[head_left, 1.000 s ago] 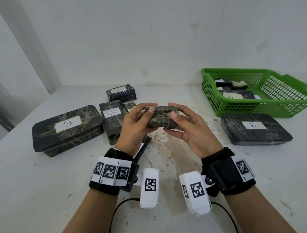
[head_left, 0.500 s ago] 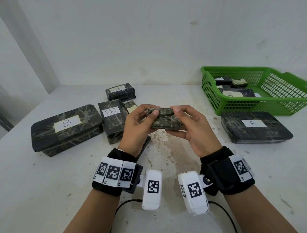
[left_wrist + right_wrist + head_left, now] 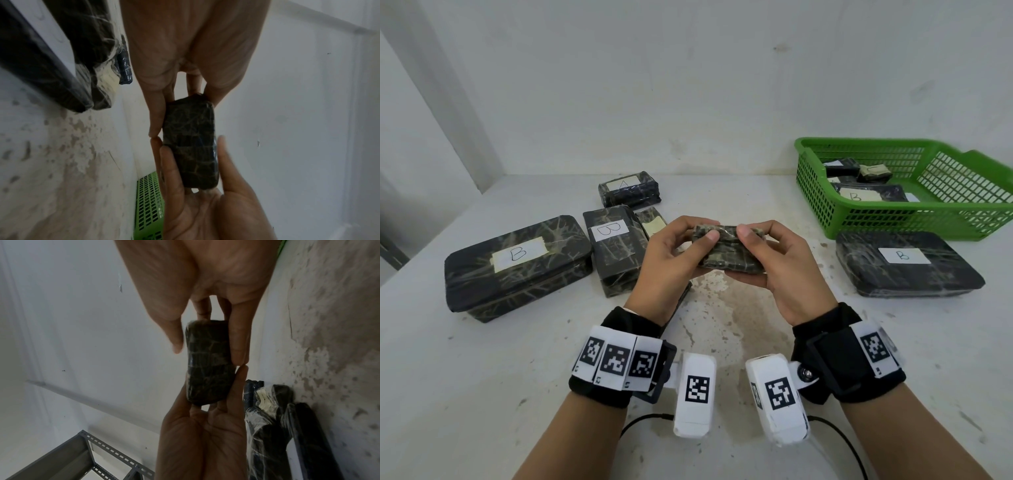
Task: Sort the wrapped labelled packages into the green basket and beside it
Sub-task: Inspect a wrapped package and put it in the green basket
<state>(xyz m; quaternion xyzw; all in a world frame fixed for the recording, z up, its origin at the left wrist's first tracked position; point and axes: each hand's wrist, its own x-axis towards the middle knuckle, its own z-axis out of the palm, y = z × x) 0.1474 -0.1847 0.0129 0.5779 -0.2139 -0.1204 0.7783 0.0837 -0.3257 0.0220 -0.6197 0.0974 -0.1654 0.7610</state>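
A small dark wrapped package point(image 3: 729, 255) point(image 3: 191, 146) point(image 3: 207, 363) is held above the table's middle between both hands. My left hand point(image 3: 671, 260) grips its left end, thumb on top. My right hand point(image 3: 784, 263) grips its right end the same way. No label shows on the faces I can see. The green basket point(image 3: 825, 209) stands at the back right with several wrapped packages point(image 3: 866, 195) inside. A large flat package labelled B point(image 3: 904, 263) lies just in front of the basket.
To the left lie a big package labelled B point(image 3: 517, 263), an upright one labelled B point(image 3: 613, 250), a small one with a pale label point(image 3: 652, 222) and one labelled A point(image 3: 628, 190) further back. A wall closes off the rear of the table. A metal shelf frame point(image 3: 68, 456) stands left.
Both hands have turned the small package between them and drawn it slightly nearer and lower; both thumbs now lie on its top edge. Nothing else moved.
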